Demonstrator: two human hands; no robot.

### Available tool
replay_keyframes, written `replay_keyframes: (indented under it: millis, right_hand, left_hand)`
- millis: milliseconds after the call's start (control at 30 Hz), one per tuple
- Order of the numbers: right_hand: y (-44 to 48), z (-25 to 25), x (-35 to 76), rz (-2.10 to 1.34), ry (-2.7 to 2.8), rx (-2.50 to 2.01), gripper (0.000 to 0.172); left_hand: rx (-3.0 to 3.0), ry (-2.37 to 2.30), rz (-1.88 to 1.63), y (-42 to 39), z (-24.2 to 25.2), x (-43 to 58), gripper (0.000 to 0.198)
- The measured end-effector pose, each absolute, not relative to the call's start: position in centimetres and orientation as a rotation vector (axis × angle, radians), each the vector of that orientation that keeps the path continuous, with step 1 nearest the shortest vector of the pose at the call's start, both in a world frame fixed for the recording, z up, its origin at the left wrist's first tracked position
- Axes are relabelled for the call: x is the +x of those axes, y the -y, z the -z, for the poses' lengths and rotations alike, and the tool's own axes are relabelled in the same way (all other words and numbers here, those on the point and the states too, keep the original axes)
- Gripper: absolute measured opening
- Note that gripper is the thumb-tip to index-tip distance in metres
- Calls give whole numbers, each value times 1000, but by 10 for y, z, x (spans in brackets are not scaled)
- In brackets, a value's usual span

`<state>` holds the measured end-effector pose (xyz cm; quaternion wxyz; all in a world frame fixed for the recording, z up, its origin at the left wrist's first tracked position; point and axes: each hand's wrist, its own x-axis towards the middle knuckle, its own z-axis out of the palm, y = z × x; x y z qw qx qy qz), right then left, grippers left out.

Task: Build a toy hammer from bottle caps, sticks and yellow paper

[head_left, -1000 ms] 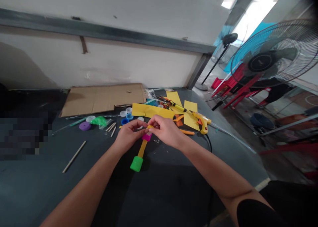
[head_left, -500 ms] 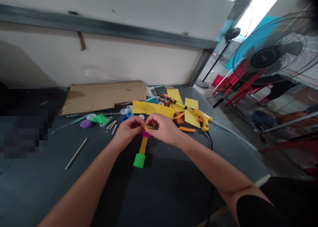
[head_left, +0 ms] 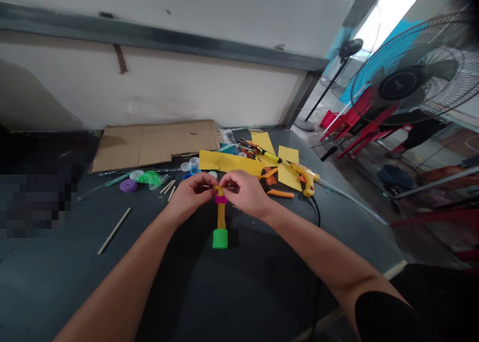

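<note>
Between my two hands hangs a narrow yellow strip (head_left: 221,216). A magenta piece (head_left: 221,199) sits around or against it near the top, and a bright green block-shaped piece (head_left: 220,239) is at its lower end. My left hand (head_left: 189,197) is closed in a pinch at the left side of the strip's top. From the right, my right hand (head_left: 245,192) pinches the same end, thumb and forefinger together. The fingertips partly hide the strip's top, which looks curled or folded.
Yellow sheets (head_left: 234,163) lie behind the hands, with orange-handled pliers (head_left: 281,194) and a yellow glue gun (head_left: 308,180) to the right. Cardboard (head_left: 153,145) rests by the wall. Leftward are a purple disc (head_left: 128,185), green plastic (head_left: 149,178) and a loose stick (head_left: 114,231).
The strip has swung from a slant to nearly straight, its green end moving right and slightly up. Both hands keep their pinch in almost the same place.
</note>
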<state>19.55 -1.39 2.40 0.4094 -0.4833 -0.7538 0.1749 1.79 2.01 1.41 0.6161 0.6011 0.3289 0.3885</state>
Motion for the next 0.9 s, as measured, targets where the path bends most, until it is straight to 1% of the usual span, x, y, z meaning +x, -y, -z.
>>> replay_keyframes:
  millis: [267, 400, 567, 733, 900]
  right_hand:
    - [12, -23, 195, -562, 1833, -1243, 4]
    - [11, -22, 196, -632, 1801, -1255, 8]
    - [10, -22, 197, -643, 1806, -1264, 7]
    - [9, -24, 199, -636, 1822, -1262, 5]
    - [8, -27, 200, -658, 1817, -1238, 9]
  left_hand:
    - [1435, -836, -939, -18, -14, 21, 19]
    - [1417, -872, -940, -18, -15, 23, 25]
    - [1398, -914, -938, -18, -17, 24, 33]
    - [1364, -926, -933, -19, -16, 23, 28]
    - [1236, -902, -935, -20, -13, 22, 25]
